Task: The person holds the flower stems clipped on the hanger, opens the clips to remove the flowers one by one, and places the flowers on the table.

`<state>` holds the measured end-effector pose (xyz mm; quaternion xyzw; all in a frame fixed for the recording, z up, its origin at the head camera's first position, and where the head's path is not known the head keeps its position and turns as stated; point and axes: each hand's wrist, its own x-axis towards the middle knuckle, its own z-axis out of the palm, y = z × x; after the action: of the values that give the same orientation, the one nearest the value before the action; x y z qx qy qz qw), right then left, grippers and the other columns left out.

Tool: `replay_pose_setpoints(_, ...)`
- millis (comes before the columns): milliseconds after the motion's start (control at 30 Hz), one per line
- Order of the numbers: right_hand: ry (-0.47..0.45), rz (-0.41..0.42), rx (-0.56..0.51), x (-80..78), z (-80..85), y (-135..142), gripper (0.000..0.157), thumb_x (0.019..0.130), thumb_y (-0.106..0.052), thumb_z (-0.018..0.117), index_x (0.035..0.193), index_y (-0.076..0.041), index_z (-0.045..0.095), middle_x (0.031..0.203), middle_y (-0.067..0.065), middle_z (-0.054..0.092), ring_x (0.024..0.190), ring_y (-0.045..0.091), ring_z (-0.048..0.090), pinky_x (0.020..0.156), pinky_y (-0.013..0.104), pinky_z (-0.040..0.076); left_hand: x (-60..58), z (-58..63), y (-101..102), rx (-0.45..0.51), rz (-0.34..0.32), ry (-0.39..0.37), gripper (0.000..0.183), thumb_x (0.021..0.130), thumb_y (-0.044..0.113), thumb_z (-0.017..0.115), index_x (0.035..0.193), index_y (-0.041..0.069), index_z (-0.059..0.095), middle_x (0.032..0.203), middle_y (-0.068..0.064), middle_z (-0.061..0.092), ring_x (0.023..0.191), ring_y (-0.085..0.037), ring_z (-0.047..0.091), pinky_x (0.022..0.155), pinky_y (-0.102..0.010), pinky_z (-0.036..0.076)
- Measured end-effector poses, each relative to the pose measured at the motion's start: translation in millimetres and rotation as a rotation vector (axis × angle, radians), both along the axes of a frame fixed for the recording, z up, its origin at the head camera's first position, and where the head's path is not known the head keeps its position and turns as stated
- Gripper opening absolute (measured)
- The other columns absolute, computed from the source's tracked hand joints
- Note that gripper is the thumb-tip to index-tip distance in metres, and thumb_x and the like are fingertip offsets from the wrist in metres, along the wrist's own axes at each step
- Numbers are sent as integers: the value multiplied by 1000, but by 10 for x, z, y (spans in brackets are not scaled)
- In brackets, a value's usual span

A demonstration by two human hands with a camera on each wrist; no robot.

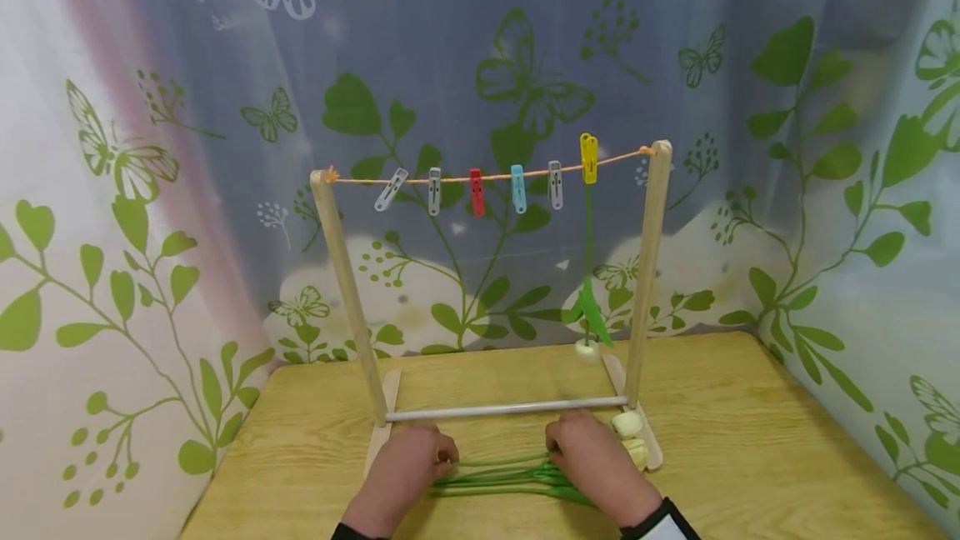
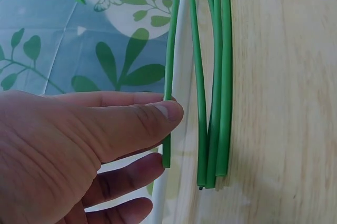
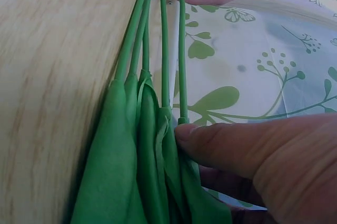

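Observation:
My left hand pinches the bare end of a green artificial tulip's stem between thumb and fingers. Around the same tulip's leafy part, my right hand closes its thumb and fingers. Several more tulips lie side by side on the table just below it, stem ends to the left. White and pale yellow blooms show past the right hand; it hides part of the bunch. One tulip hangs head down from a yellow clothespin.
Behind the hands stands a wooden frame with a white crossbar and an orange string. Grey, red and blue clothespins sit along the string. A leaf-patterned curtain surrounds the wooden table.

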<state>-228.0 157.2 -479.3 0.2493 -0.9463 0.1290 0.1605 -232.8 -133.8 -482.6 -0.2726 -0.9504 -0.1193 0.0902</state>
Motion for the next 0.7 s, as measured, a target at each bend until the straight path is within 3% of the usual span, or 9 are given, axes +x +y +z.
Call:
replay_pose_setpoints(400, 2, 20, 45, -28, -29, -12, 17, 78, -11, 89, 71, -19, 76, 73, -7, 60, 75, 17, 64, 68, 35, 58, -34, -80, -16, -16, -23, -61, 10, 83, 22, 87, 80, 25, 79, 76, 15, 67, 70, -4, 65, 57, -22, 53)
replay_pose_setpoints(700, 15, -14, 20, 15, -50, -25, 27, 81, -11, 83, 62, -22, 66, 67, -10, 51, 67, 11, 56, 58, 28, 49, 0, -59, 17, -32, -35, -55, 9, 84, 17, 87, 83, 25, 82, 81, 13, 73, 75, -7, 71, 61, -24, 58)
